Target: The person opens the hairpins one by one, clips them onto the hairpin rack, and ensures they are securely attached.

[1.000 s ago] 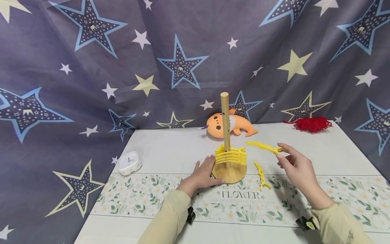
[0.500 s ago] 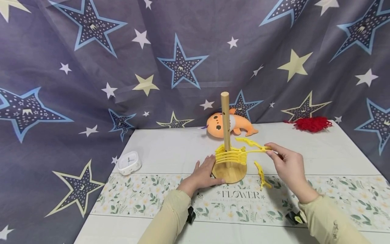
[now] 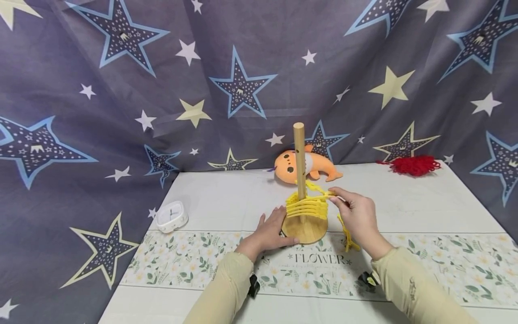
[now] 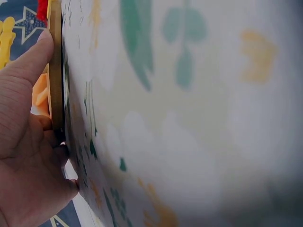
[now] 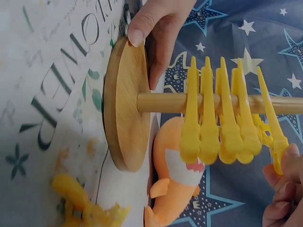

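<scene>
In the head view my left hand (image 3: 269, 231) holds the round wooden base (image 3: 305, 233) of a stand, thumb at its front edge and fingers along its left side. Several yellow hair clips (image 5: 229, 135) are stacked across the low part of the upright post (image 3: 299, 155), their jaws around it. With thumb and fingertips, my right hand (image 3: 358, 216) pinches the rear end of another yellow hair clip (image 5: 271, 111). That clip's jaws are spread on either side of the post, just above the stack. One loose hair clip (image 3: 349, 240) lies on the table below my right hand, partly hidden.
Behind the post lies an orange plush toy (image 3: 321, 166). A white clock (image 3: 171, 216) stands on the left, and red yarn (image 3: 414, 165) sits at the back right. The star-printed curtain (image 3: 162, 103) hangs around the table's back and sides.
My right hand has moved left with the pinched hair clip, whose jaws have spread and now reach around the post. My left hand has stayed on the base.
</scene>
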The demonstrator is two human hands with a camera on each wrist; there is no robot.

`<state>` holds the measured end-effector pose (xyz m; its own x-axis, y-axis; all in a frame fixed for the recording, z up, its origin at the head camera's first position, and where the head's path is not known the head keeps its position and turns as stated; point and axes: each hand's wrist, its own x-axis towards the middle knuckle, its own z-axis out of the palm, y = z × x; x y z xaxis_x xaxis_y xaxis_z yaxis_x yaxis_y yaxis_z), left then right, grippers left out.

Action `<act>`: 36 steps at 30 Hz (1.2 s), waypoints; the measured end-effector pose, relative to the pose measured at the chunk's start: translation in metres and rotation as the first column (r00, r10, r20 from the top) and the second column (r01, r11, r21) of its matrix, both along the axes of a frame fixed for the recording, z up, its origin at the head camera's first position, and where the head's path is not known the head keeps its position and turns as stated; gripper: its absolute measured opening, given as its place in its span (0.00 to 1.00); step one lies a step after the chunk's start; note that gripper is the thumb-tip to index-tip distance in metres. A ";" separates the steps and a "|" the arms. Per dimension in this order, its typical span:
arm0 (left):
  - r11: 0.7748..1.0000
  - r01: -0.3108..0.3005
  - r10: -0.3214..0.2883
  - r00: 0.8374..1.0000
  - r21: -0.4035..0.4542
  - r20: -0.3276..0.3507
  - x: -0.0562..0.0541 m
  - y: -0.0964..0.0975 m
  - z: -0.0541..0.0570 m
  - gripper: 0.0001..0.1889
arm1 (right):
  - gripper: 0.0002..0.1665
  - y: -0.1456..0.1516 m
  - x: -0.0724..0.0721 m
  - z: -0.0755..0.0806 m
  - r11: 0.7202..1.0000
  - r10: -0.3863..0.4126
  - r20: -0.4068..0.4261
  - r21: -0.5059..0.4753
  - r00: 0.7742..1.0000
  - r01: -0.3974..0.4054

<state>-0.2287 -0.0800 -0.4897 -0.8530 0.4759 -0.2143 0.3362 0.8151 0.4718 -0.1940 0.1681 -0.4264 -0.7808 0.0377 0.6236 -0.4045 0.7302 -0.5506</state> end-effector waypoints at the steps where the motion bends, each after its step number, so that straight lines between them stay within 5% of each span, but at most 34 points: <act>1: 1.000 0.000 0.000 1.000 -0.003 -0.001 0.000 0.000 0.000 0.57 | 0.12 -0.003 -0.001 0.000 1.000 0.003 -0.001 0.006 1.000 -0.003; 9: 1.000 -0.004 0.004 1.000 0.004 -0.003 -0.002 0.000 -0.002 0.57 | 0.16 -0.009 -0.006 0.000 0.998 0.046 0.095 0.025 0.994 -0.049; 15: 1.000 -0.009 0.009 1.000 -0.009 0.000 -0.001 0.000 -0.001 0.57 | 0.20 -0.005 -0.006 0.000 0.992 0.111 0.222 0.034 0.969 -0.122; 22: 1.000 0.004 -0.004 1.000 0.019 -0.005 0.001 0.001 0.001 0.56 | 0.28 0.003 -0.001 -0.001 0.984 0.178 0.259 -0.021 0.949 -0.179; 30: 1.000 -0.002 0.002 1.000 0.015 -0.001 -0.001 -0.001 -0.004 0.57 | 0.26 0.023 0.013 -0.004 0.993 0.112 0.247 -0.007 0.962 -0.114; 36: 1.000 -0.006 0.006 1.000 0.005 0.004 -0.005 -0.001 -0.008 0.58 | 0.27 0.039 0.025 -0.012 0.995 0.079 0.346 0.033 0.935 -0.096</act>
<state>-0.2334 -0.0812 -0.4981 -0.8551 0.4716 -0.2153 0.3294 0.8149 0.4769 -0.1693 0.2070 -0.4381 -0.9466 -0.0642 0.3160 -0.2604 0.7301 -0.6317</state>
